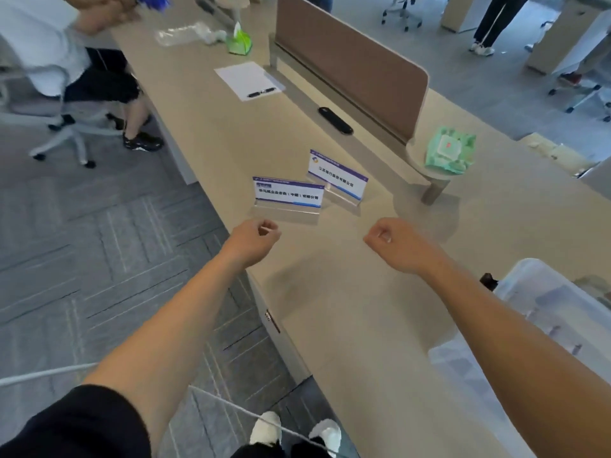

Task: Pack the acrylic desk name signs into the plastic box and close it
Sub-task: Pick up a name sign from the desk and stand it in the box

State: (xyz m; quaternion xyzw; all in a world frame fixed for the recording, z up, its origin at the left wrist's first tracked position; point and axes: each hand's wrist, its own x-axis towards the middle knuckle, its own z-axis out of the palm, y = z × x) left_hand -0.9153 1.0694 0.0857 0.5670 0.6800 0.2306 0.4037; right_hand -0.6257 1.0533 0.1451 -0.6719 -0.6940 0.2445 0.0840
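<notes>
Two clear acrylic name signs with blue-edged white cards stand on the beige desk. The nearer sign [288,194] is left of the farther sign [337,176], and their corners overlap. My left hand [256,239] hovers just below the nearer sign with its fingers curled shut and nothing in them. My right hand [395,242] is held the same way, below and to the right of the farther sign. A clear plastic box [542,328] sits at the desk's right end, partly behind my right forearm; whether its lid is on I cannot tell.
A brown divider panel [350,61] runs along the desk behind the signs, with a black remote [335,120] at its base. A green wipes pack [450,153], a sheet of paper with a pen [248,80] and a tissue box [238,43] lie farther off. A seated person [66,54] is at far left.
</notes>
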